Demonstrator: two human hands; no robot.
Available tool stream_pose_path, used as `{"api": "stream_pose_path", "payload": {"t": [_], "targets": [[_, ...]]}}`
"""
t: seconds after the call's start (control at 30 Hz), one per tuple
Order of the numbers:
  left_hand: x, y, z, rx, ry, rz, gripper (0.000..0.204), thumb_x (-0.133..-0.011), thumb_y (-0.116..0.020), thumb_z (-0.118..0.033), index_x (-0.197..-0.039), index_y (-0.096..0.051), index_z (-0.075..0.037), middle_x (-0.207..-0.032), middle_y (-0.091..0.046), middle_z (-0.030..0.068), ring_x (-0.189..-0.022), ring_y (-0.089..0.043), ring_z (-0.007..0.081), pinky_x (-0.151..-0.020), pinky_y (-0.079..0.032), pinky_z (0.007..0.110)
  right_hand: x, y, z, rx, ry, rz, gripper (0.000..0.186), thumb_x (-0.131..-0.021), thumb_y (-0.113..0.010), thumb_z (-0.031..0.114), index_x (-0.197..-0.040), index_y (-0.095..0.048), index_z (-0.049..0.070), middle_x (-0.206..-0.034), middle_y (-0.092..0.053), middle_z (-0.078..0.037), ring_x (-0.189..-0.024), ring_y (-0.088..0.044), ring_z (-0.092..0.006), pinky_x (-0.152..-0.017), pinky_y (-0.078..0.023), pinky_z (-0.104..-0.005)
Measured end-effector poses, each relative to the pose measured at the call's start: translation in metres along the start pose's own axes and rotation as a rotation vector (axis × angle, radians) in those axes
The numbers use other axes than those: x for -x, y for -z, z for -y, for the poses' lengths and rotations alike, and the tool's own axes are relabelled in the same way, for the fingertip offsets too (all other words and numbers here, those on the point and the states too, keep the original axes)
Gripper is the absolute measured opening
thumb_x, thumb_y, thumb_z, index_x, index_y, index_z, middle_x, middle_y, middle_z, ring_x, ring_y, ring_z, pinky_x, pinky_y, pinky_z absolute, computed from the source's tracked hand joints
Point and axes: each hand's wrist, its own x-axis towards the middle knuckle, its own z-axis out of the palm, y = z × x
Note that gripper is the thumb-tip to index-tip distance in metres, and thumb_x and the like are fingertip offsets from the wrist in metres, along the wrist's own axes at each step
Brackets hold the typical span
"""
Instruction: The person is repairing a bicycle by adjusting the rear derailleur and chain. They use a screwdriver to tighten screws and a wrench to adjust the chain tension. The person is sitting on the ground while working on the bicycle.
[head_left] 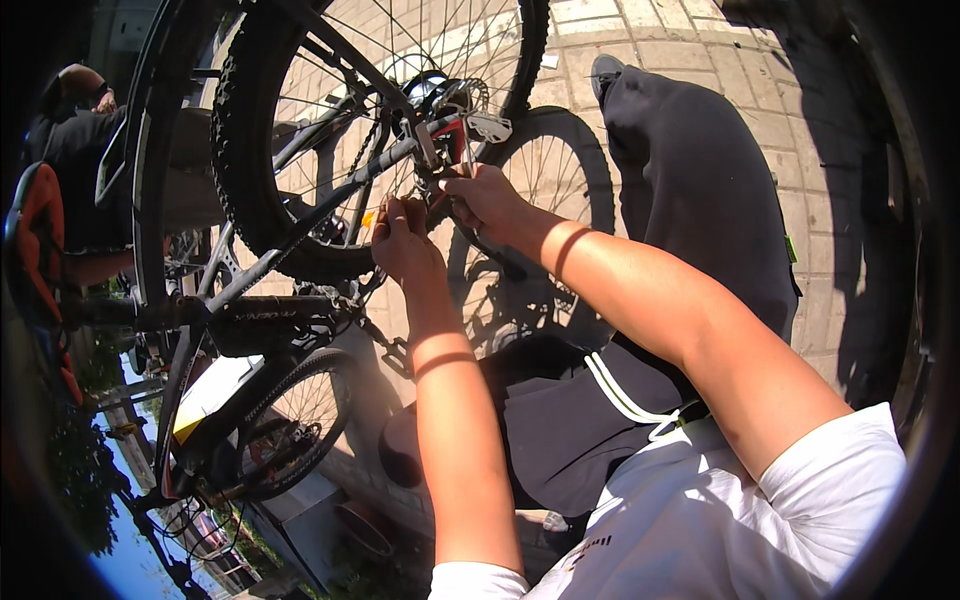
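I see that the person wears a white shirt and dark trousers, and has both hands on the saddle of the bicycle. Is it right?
The saddle is wrong: the head view shows the left hand and right hand close together near the wheel hub. The white shirt and dark trousers are right.

Outdoors, in strong sunlight, the ground is paving (805, 215) of tan rectangular blocks with thin joints, palest and most glaring at the top. A small white scrap (549, 62) lies on it there. Hard-edged shadows (862, 230) darken the paving along the right. At lower left, blue sky (135, 562) shows beside dark foliage (82, 490), with a grey box-like form (303, 505) nearby, too dim to make out fully.
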Motion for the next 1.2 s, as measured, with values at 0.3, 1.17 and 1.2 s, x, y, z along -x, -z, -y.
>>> {"api": "stream_pose_path", "payload": {"t": [0.3, 1.17, 1.2], "targets": [[0.008, -0.029, 0.022, -0.253, 0.033, 0.015, 0.02, -0.087, -0.057, -0.002, -0.107, -0.061, 0.0, -0.095, -0.062, 0.0046, -0.075, -0.057, 0.0107, -0.066, -0.048, 0.022, 0.003, 0.01, 0.002, 0.017, 0.037, -0.018, 0.012, -0.086, -0.062, 0.012, -0.077, -0.055, 0.01, -0.06, -0.053, 0.001, -0.041, -0.041, -0.0057, -0.035, -0.028, -0.0212], [-0.008, -0.014, 0.013, -0.354, 0.087, 0.091, 0.015, -0.079, -0.064, -0.004, -0.094, -0.063, -0.004, -0.073, -0.055, -0.0028, -0.058, -0.046, 0.0045, -0.053, -0.035, 0.02, 0.03, 0.025, 0.012, 0.199, -0.045, -0.168, 0.013, -0.088, -0.06, 0.013, -0.079, -0.054, 0.007, -0.055, -0.043, 0.002, -0.04, -0.034, -0.009, -0.037, -0.026, -0.0248], [-0.014, -0.011, 0.02, -0.348, 0.057, 0.073, 0.014, -0.08, -0.064, -0.003, -0.094, -0.063, -0.004, -0.073, -0.056, -0.0024, -0.058, -0.046, 0.0048, -0.053, -0.036, 0.02, 0.033, 0.023, 0.01, 0.188, -0.082, -0.161, 0.011, -0.088, -0.06, 0.014, -0.081, -0.054, 0.007, -0.056, -0.042, 0.002, -0.04, -0.032, -0.0092, -0.038, -0.025, -0.0247]]}}
